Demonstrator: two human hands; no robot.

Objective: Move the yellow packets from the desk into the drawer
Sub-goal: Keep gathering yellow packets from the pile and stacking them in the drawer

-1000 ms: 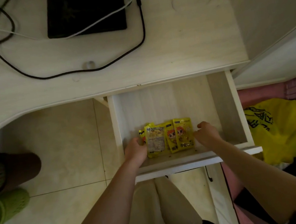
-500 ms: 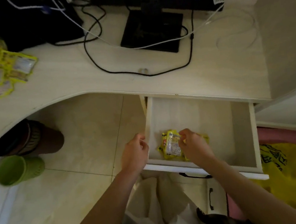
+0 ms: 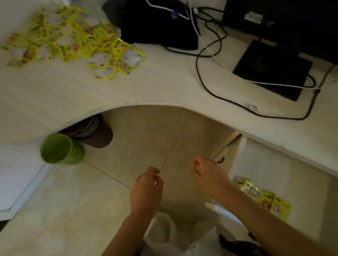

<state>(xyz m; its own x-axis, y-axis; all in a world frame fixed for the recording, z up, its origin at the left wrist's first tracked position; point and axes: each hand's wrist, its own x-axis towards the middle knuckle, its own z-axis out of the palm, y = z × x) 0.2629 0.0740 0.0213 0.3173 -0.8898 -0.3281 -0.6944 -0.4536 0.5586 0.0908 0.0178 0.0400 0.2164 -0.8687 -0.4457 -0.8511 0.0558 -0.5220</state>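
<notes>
Two hands were raised over the tiled floor [image 3: 49, 244], clear of the open drawer [image 3: 299, 185]. Left hand [image 3: 145, 189] had its fingers loosely curled, thumb and forefinger close together, holding nothing visible. Right hand [image 3: 211, 175] was likewise loosely curled and empty — just beside the drawer's left wall, not touching the contents. Several yellow packets in the drawer [image 3: 266, 198] lay in a row near its front left corner, overlapping one another. Many more yellow packets on the counter [image 3: 71, 41] lay scattered in a loose heap at the far left of the counter [image 3: 49, 97], well apart from both hands. Black bag [image 3: 155, 24], cables and a monitor base [image 3: 271, 68] occupied the counter's right part. Green cup [image 3: 59, 149] sat on the floor below the counter edge.
</notes>
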